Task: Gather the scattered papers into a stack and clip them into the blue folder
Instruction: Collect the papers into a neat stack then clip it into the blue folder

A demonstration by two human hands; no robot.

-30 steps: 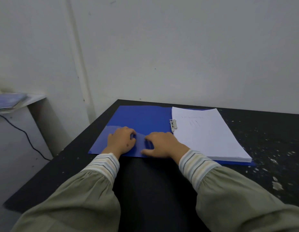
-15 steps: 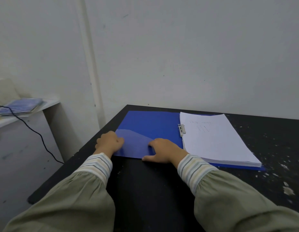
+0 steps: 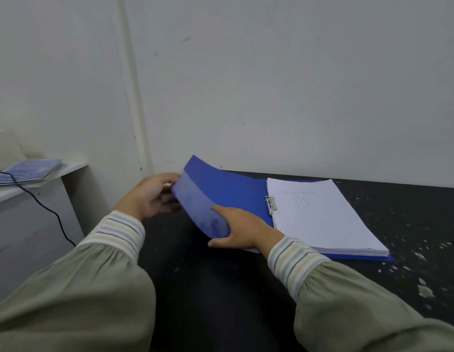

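- 1 folder (image 3: pixel 228 189), open on table (image 3: pixel 221 288); 1 paper stack (image 3: pixel 320 214) under clip (image 3: pixel 271 205) on right half.
- Left cover lifted, tilted up; long axis runs near-to-far.
- L hand (image 3: pixel 147 196) curled round cover's left edge; R hand (image 3: pixel 242 231) pinches near edge.

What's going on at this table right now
A person is closing a blue folder on a black table. The left hand holds the cover's outer edge, lifted off the table, while the right hand grips its near edge. A stack of papers lies on the folder's other half, under a metal clip.
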